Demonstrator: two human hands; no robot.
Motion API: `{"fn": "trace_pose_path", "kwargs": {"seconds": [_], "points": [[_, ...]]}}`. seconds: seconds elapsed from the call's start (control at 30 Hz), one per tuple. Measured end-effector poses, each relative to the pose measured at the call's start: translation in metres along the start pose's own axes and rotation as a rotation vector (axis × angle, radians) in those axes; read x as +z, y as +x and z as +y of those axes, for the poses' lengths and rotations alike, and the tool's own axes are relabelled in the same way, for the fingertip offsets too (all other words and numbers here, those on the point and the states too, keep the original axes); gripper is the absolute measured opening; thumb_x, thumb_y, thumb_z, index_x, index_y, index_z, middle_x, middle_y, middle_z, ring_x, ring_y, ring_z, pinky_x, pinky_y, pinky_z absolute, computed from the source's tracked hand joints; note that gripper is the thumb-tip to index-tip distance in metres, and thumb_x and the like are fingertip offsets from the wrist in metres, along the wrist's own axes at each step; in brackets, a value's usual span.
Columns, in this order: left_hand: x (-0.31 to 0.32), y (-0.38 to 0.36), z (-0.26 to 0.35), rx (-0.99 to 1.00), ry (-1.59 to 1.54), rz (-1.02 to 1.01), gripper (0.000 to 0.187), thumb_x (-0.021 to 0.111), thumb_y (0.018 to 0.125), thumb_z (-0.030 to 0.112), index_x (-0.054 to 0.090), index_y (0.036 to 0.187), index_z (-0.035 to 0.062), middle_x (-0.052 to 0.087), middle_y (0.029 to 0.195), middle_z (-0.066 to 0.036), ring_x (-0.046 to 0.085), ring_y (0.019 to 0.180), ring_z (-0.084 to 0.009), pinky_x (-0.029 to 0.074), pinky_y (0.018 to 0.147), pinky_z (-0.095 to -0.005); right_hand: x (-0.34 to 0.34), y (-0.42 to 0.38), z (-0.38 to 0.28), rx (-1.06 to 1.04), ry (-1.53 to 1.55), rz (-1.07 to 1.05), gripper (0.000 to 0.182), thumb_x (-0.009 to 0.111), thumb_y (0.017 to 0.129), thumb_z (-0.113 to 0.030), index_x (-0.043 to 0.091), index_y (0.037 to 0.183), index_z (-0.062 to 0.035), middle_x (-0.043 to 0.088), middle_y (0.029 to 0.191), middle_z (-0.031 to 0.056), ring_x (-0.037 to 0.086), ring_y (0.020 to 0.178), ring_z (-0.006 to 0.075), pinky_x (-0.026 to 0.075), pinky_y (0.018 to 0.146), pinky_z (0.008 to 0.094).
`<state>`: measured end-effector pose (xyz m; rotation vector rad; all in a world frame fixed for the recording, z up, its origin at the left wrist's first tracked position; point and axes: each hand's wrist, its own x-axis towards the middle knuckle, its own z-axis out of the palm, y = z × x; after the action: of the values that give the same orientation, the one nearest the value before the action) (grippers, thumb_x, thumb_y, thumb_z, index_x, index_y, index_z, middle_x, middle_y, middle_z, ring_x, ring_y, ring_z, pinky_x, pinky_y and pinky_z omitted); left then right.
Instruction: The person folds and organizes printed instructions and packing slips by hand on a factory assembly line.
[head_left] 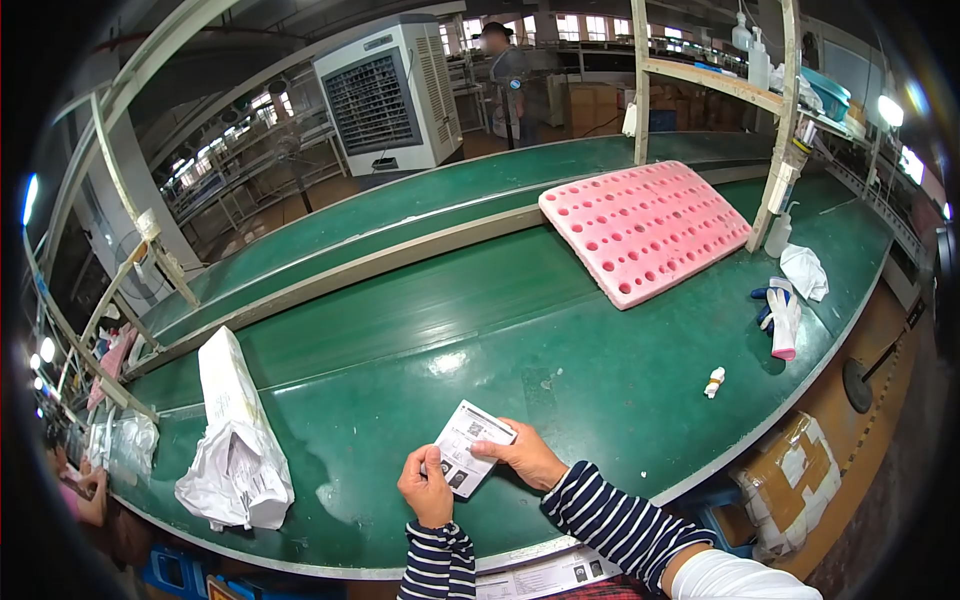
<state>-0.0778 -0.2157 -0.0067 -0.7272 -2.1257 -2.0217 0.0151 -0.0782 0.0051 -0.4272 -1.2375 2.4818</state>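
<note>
A white printed leaflet [463, 428] with a QR code and dark pictures is held above the green table [400, 380] near its front edge. My left hand [426, 487] is closed on its lower left edge, thumb up. My right hand [525, 455] pinches the right side, with the thumb across the printed face. Below the table edge, by my lap, lies another printed sheet [545, 578], partly hidden by my striped sleeves. To the left, a long white plastic bag [228, 385] lies with its crumpled mouth towards me and white contents showing.
A pink foam board [650, 232] with rows of holes rests across the belt at the right. Gloves [783, 322], a white cloth [804, 272] and a small banded white bundle [714, 382] lie nearer the right edge. A taped carton [790, 480] stands below. Another person [505, 80] stands at the back.
</note>
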Motion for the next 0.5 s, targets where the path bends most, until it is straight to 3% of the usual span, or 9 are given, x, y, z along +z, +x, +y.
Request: {"fn": "trace_pose_path", "kwargs": {"seconds": [0.07, 0.17, 0.23, 0.3, 0.4, 0.5], "points": [[0.000, -0.001, 0.001, 0.021, 0.038, 0.019, 0.018, 0.064, 0.094, 0.015, 0.066, 0.088, -0.0023, 0.065, 0.079, -0.003, 0.055, 0.069, -0.0095, 0.047, 0.064, -0.0256, 0.002, 0.000, 0.004, 0.036, 0.088, -0.037, 0.035, 0.072, 0.085, -0.003, 0.058, 0.116, 0.0037, 0.067, 0.111, 0.0111, 0.064, 0.100, 0.0158, 0.051, 0.091, 0.0292], [0.006, -0.005, -0.003, -0.085, -0.176, -0.041, 0.016, 0.065, 0.092, 0.008, 0.062, 0.103, -0.0027, 0.065, 0.089, -0.005, 0.058, 0.075, -0.0108, 0.048, 0.068, -0.0242, 0.008, 0.000, 0.005, -0.115, 0.073, 0.107, 0.034, 0.073, 0.084, -0.004, 0.060, 0.115, 0.0038, 0.069, 0.104, 0.0101, 0.065, 0.093, 0.0149, 0.053, 0.086, 0.0286], [0.011, -0.003, 0.013, -0.290, -0.414, -0.209, 0.044, 0.064, 0.089, -0.002, 0.043, 0.127, -0.0020, 0.064, 0.104, -0.011, 0.063, 0.091, -0.0146, 0.053, 0.077, -0.0255, 0.000, 0.004, 0.004, -0.220, 0.046, 0.183, 0.026, 0.073, 0.085, -0.004, 0.061, 0.107, 0.0021, 0.069, 0.103, 0.0091, 0.066, 0.090, 0.0132, 0.053, 0.083, 0.0277], [0.015, -0.004, 0.022, -0.436, -0.547, -0.300, 0.038, 0.066, 0.088, -0.001, 0.050, 0.122, -0.0047, 0.066, 0.105, -0.014, 0.066, 0.092, -0.0171, 0.055, 0.078, -0.0264, -0.006, 0.006, 0.001, -0.281, 0.060, 0.195, 0.025, 0.073, 0.085, -0.005, 0.061, 0.106, 0.0012, 0.070, 0.102, 0.0085, 0.066, 0.090, 0.0125, 0.053, 0.083, 0.0272], [0.010, -0.001, 0.016, -0.572, -0.423, -0.476, 0.026, 0.067, 0.087, -0.002, 0.058, 0.110, -0.0073, 0.068, 0.097, -0.016, 0.068, 0.084, -0.0186, 0.057, 0.074, -0.0271, -0.005, 0.003, -0.004, -0.325, 0.065, 0.213, 0.027, 0.073, 0.085, -0.006, 0.061, 0.108, 0.0013, 0.070, 0.103, 0.0086, 0.066, 0.090, 0.0126, 0.053, 0.084, 0.0273], [0.012, -0.004, 0.015, -0.531, -0.372, -0.410, 0.017, 0.068, 0.087, -0.001, 0.063, 0.101, -0.0092, 0.069, 0.092, -0.016, 0.069, 0.074, -0.0187, 0.057, 0.068, -0.0266, -0.003, 0.004, -0.002, -0.294, 0.101, 0.208, 0.029, 0.073, 0.085, -0.006, 0.060, 0.110, 0.0018, 0.069, 0.105, 0.0090, 0.065, 0.094, 0.0133, 0.052, 0.086, 0.0279]]}}
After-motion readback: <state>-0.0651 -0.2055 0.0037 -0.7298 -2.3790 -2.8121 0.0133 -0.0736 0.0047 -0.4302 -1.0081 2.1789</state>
